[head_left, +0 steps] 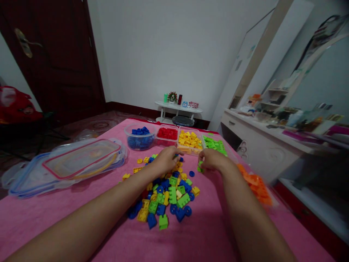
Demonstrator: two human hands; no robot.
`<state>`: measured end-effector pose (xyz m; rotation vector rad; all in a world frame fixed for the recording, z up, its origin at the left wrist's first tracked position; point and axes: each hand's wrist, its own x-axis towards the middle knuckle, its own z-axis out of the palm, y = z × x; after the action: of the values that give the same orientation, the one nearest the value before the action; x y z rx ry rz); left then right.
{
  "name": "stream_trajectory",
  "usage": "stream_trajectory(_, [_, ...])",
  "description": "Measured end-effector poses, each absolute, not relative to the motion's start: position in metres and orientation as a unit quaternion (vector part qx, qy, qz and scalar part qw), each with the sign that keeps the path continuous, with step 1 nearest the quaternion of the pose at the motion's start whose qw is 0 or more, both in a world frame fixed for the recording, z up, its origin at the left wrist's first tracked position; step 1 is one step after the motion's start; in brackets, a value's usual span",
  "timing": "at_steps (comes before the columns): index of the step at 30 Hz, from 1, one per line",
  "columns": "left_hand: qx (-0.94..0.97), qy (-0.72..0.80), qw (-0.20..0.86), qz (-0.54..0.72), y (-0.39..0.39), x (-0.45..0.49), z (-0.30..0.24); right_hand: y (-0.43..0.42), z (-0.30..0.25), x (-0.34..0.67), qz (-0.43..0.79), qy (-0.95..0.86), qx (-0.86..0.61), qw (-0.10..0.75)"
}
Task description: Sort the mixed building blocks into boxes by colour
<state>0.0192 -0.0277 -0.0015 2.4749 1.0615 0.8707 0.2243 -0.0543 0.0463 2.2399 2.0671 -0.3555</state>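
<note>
A pile of blue, green and yellow toy bricks [169,196] lies on the pink cloth [207,233]. My left hand [163,161] reaches over the pile's far edge, fingers curled in a pinch near a small blue piece. My right hand [211,160] is closed around a green brick [200,166] just in front of the tubs. Behind the hands stands a row of clear tubs: blue bricks [139,137], red bricks [167,134], yellow bricks [190,140] and green bricks [215,144].
Stacked clear lids [73,162] lie at the left on the cloth. A tub of orange bricks [256,187] sits at the right edge. A white dresser [261,145] stands to the right, a small white table [177,109] and a dark door [60,62] behind.
</note>
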Motion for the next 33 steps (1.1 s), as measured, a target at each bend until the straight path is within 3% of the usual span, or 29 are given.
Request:
stream_trajectory(9, [0.914,0.359,0.085,0.169,-0.018,0.021,-0.013,-0.05,0.03,0.211,-0.125,0.691,0.711,0.038])
stream_trajectory(18, [0.857,0.423,0.124,0.268,-0.018,0.014,-0.008,-0.048,0.028,0.211,-0.091,0.713,0.696,0.013])
stream_trajectory(20, [0.822,0.419,0.183,0.339,-0.014,0.013,-0.007,-0.046,0.031,0.208,-0.099,0.712,0.693,-0.061])
stream_trajectory(22, [0.76,0.406,0.28,0.423,-0.009,0.012,-0.004,-0.043,0.034,0.201,-0.16,0.69,0.673,-0.215])
stream_trajectory(24, [0.68,0.374,0.373,0.509,-0.008,0.012,0.003,-0.042,0.035,0.188,-0.287,0.625,0.613,-0.389])
stream_trajectory(26, [0.612,0.327,0.421,0.585,-0.01,0.012,0.012,-0.043,0.034,0.171,-0.439,0.535,0.522,-0.499])
stream_trajectory(30, [0.61,0.28,0.374,0.64,-0.024,0.014,0.025,-0.053,0.032,0.14,-0.686,0.352,0.343,-0.536])
stream_trajectory(33, [0.677,0.296,0.303,0.602,-0.035,0.017,0.026,-0.059,0.034,0.126,-0.76,0.253,0.283,-0.527])
